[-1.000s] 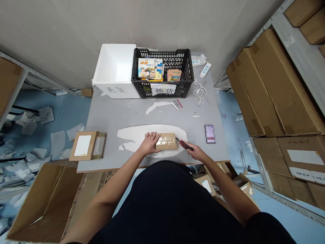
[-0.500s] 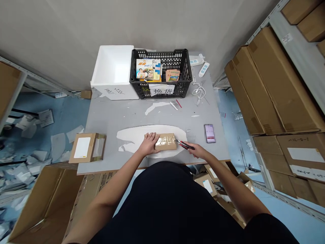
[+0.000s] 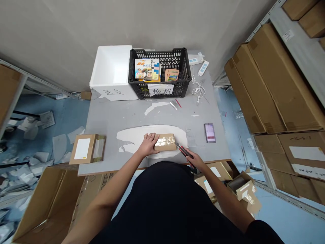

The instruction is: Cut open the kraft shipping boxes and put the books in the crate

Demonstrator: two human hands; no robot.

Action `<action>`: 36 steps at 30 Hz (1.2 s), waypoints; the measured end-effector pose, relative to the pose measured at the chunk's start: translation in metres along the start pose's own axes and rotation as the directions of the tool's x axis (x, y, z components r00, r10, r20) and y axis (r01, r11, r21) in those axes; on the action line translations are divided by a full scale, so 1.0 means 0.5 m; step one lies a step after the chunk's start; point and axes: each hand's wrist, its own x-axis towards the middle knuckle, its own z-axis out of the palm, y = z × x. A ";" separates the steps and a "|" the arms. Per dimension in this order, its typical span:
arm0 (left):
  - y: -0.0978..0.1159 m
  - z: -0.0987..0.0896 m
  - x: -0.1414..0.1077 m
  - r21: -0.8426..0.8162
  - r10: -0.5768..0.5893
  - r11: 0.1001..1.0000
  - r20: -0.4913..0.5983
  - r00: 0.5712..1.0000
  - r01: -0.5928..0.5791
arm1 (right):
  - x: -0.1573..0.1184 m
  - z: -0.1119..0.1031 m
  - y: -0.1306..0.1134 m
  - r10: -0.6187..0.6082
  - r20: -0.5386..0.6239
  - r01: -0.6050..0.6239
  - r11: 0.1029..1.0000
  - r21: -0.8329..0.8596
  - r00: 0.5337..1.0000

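A small brown box (image 3: 166,142) with shiny clear tape on top lies on a white paper sheet (image 3: 129,133) near the table's front edge. My left hand (image 3: 148,145) grips the left end of this box, fingers over the top and thumb at the front side. In my right hand (image 3: 193,159) is a red and black utility knife (image 3: 185,151), its tip against or very near the box's right end.
Behind are a white foam box (image 3: 111,67) and a black crate (image 3: 159,88) holding booklets. A taped carton (image 3: 87,149) stands at the table's left, a phone (image 3: 210,133) at the right. Large cartons (image 3: 274,84) fill the right shelf. Power strips (image 3: 203,68) lie at the back.
My right hand has shifted down toward the table's front edge, and the knife is now more steeply angled. My left hand stays on the box.
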 end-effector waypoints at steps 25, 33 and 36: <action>-0.015 0.005 -0.001 -0.053 0.035 0.998 -0.009 0.999 -0.036 | 0.052 -0.022 -0.026 -0.089 -0.061 0.080 0.988 -0.135 0.994; -0.008 0.003 0.001 -0.053 -0.007 0.999 -0.002 1.000 0.007 | 0.054 -0.059 -0.049 -0.046 0.022 0.051 0.964 -0.261 0.999; -0.007 0.004 0.003 -0.049 -0.010 0.999 -0.010 1.000 0.010 | 0.045 -0.065 -0.048 -0.017 0.046 0.027 0.970 -0.243 0.999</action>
